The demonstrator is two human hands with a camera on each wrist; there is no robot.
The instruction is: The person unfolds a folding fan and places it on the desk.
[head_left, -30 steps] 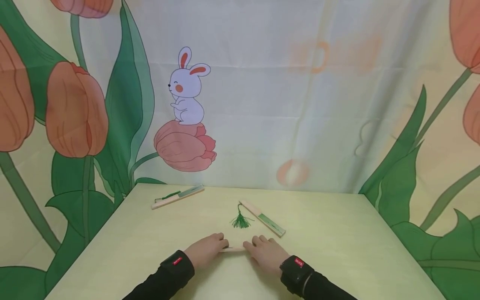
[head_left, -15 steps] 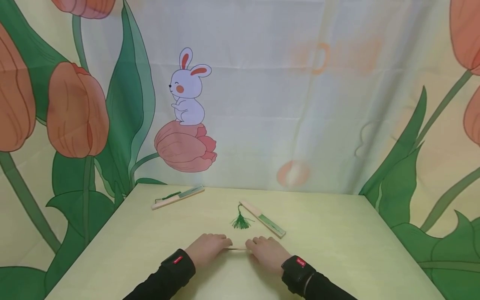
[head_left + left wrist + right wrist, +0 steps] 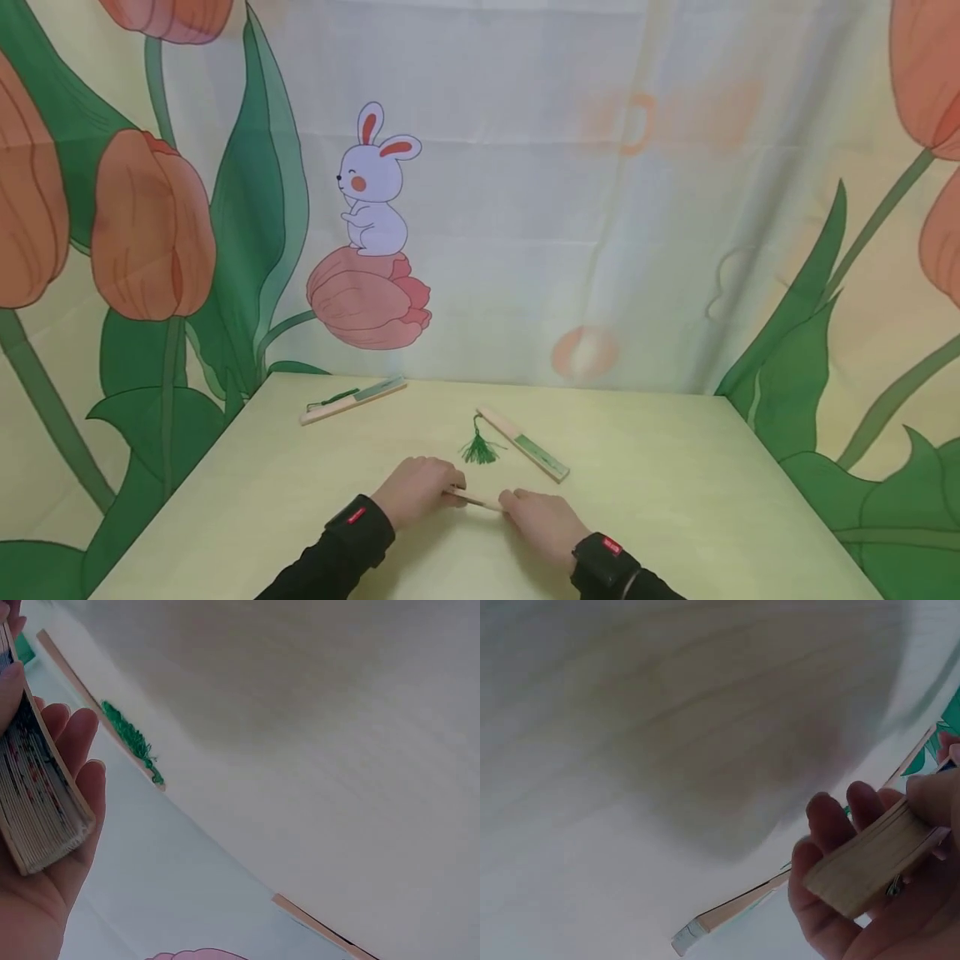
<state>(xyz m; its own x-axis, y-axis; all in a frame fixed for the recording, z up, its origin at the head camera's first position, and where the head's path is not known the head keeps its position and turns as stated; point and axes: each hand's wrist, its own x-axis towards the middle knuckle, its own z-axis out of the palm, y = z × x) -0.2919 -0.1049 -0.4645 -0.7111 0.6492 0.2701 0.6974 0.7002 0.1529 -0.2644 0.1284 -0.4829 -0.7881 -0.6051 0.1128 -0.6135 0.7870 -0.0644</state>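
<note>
A folding fan (image 3: 477, 500), folded up, is held between both hands near the front middle of the table. My left hand (image 3: 420, 490) grips its pleated end; the left wrist view shows the stacked folds (image 3: 43, 795) with small dark and red marks, thumb on one side and fingers on the other. The bare wooden sticks (image 3: 874, 862) lie in my right hand (image 3: 546, 521), pinched by the thumb against curled fingers. In the head view the fan slants slightly down to the right.
Behind the hands lies a second folded fan (image 3: 525, 443) with a green tassel (image 3: 480, 450) spread to its left. A third folded fan (image 3: 352, 402) rests near the back left edge of the pale yellow table (image 3: 660, 467). A printed cloth (image 3: 495, 208) hangs behind.
My right hand has shifted slightly right and toward the front, so the fan that lay level across the view now slants down to the right. The other two fans stay put.
</note>
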